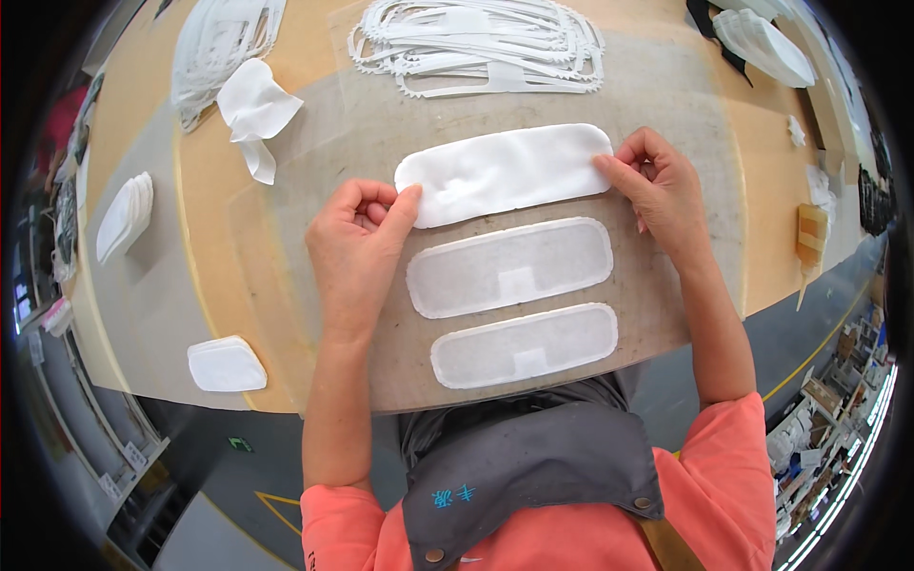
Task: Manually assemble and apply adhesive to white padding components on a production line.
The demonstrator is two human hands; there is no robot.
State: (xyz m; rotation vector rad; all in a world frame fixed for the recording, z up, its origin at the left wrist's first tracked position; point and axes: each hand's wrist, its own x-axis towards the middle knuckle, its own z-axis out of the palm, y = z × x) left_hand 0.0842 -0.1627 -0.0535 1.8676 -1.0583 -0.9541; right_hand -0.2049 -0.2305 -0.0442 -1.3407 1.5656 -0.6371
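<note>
White mesh pads: two rounded oblong pieces, one point(525, 345) nearest you, one point(509, 265) just beyond, flat on the table point(238, 314).
Left hand point(354, 249): your fingers curled, thumb tip pressing the soft white pad's point(503, 173) left end.
Right hand point(659, 190): your fingertips pinching that pad's right end.
Soft white pad: lies flat between both hands, beyond the mesh pieces.
Far edge: stack of white cut-out frames point(481, 46); crumpled white cloth point(255, 109) to the left.

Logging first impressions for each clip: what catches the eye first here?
A white oblong pad at table centre, pinched at its ends by the left hand and right hand. Nearer the person lie two mesh-centred oblong pieces; at the far edge sits a stack of white cut-out frames.
</note>
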